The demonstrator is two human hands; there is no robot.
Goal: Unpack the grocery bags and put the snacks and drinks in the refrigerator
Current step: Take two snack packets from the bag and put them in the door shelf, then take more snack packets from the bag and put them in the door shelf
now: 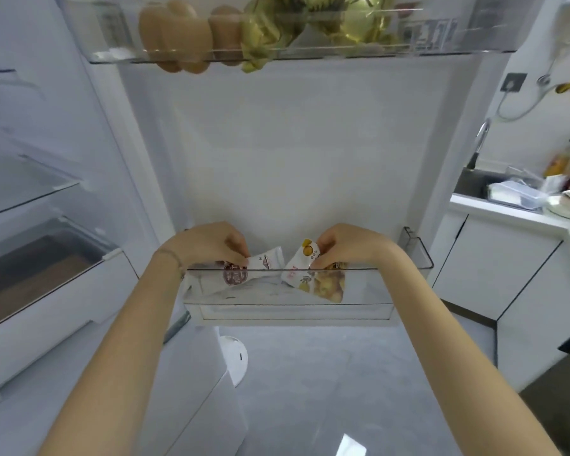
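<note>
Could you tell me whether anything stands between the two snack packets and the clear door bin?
Nothing visible does. The left hand pinches the white packet with a dark red round logo, the right hand the white and yellow packet, and both packets are partly inside the clear plastic door bin.

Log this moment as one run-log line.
step: loading lower door bin | left hand: pinches red-label packet | right hand: pinches yellow-label packet

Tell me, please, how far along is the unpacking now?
Done: eggs already sit in the upper door shelf. In hand: the left hand pinches a brown-printed packet, the right hand a yellow packet, both partly inside the lower door bin. Left: let go, then perhaps the blurry packages on the counter.
</note>
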